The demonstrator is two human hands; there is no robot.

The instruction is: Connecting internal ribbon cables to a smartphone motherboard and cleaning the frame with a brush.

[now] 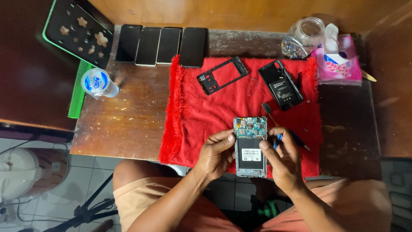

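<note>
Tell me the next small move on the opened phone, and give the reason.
Probably bring the screwdriver tip onto the circuit board. The phone lies open on the red cloth, the left hand steadies its side, and the right hand holds the tool just beside the exposed board, not yet on it.

Both bare forearms rise from the lower edge, hands meeting at centre.

Left hand (218,154): wrist angled inward, fingers curled, thumb stretched right and pressed flat, gripping from the left side. Right hand (281,160): wrist bent left, thumb extended toward the left hand, fingers folded in a pinch with index raised. Hands close together, not touching. Bare knees show below the forearms.
</note>
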